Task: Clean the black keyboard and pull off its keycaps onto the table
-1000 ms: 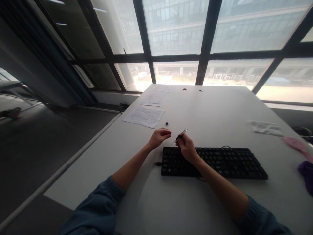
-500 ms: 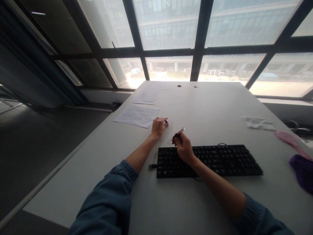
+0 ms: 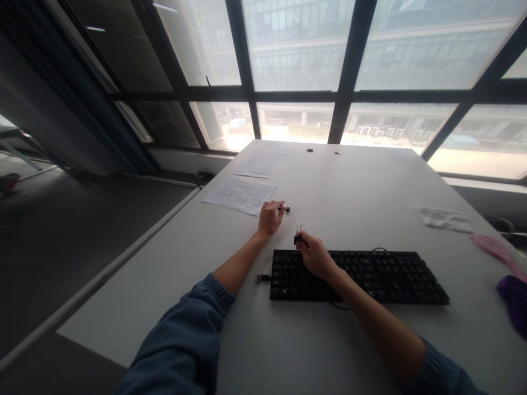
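My right hand (image 3: pixel 315 253) is closed over the left part of a black keyboard (image 3: pixel 382 274), pinching a black binder clip (image 3: pixel 297 240) with its silver wire handles pointing up and away. Farther off and to the left, my left hand (image 3: pixel 270 218) reaches across the white table. Its thumb and fingers close round one end of a small dark object (image 3: pixel 287 209), whose other end sticks out to the right. What kind of thing it is, I cannot make out. A USB plug (image 3: pixel 263 278) lies at the keyboard's left end.
Beyond my left hand lie a written sheet (image 3: pixel 242 195) and more papers (image 3: pixel 256 163). On the right are a white cloth-like item (image 3: pixel 444 218), a pink item (image 3: pixel 494 249) and a purple one (image 3: pixel 514 302). The white table (image 3: pixel 173 258) ends on the left above a dark floor.
The binder clip has turned in my right hand from slanting right to nearly upright. More of the small dark object shows past my left fingertips. The whole view has shifted slightly.
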`<state>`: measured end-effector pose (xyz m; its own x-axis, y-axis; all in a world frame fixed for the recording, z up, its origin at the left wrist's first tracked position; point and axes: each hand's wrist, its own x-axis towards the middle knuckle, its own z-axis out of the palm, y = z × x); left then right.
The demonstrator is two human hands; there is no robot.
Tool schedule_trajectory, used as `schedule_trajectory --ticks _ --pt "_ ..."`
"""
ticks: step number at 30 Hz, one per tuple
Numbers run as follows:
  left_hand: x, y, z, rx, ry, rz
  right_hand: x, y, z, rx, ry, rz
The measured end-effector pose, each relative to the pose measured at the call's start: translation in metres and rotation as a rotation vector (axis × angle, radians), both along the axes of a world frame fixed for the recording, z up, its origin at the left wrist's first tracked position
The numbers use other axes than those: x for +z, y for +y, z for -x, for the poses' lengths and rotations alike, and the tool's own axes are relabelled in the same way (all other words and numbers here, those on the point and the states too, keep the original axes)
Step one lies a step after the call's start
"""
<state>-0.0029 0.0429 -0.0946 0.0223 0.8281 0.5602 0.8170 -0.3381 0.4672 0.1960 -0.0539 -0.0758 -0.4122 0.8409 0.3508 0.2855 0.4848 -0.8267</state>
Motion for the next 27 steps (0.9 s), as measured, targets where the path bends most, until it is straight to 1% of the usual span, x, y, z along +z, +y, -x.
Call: schedule_trajectory --ticks 2,3,5,8,9,10,11,12,14,19,25,27 --pt "0.004 -0.011 -0.004 -0.035 -0.043 0.002 0.000 -0.003 0.000 0.032 -0.026 -0.050" --pt "0.006 -0.018 -0.006 -0.075 -0.072 0.016 0.000 -0.004 -0.001 0.038 -0.033 -0.078" --pt "0.011 -0.037 -0.009 -0.228 -0.136 0.100 0.000 -0.007 -0.002 0.037 -0.036 -0.129" --pt "0.020 -0.068 -0.007 -0.549 -0.213 0.336 -0.001 -0.007 -0.003 -0.002 0.006 -0.143" --pt "0.023 -0.078 -0.006 -0.629 -0.227 0.410 -0.001 -0.006 -0.003 -0.020 0.030 -0.127" --pt "0.025 -0.086 -0.004 -0.681 -0.235 0.474 -0.001 -0.005 -0.004 -0.034 0.050 -0.104" --pt "0.027 -0.093 -0.003 -0.705 -0.246 0.519 -0.001 -0.005 -0.004 -0.046 0.067 -0.083" --pt "0.028 -0.098 -0.003 -0.707 -0.260 0.544 0.000 -0.004 -0.004 -0.053 0.078 -0.066" --pt "0.028 -0.103 -0.004 -0.670 -0.288 0.547 0.000 -0.002 -0.004 -0.064 0.092 -0.049" --pt "0.025 -0.102 -0.012 -0.582 -0.299 0.477 -0.003 -0.001 -0.004 -0.100 0.095 -0.031" --pt "0.025 -0.107 -0.018 -0.529 -0.205 0.373 -0.006 0.001 -0.005 -0.113 0.116 -0.004" --pt "0.025 -0.109 -0.021 -0.497 -0.216 0.330 -0.007 0.003 -0.005 -0.126 0.159 0.010"
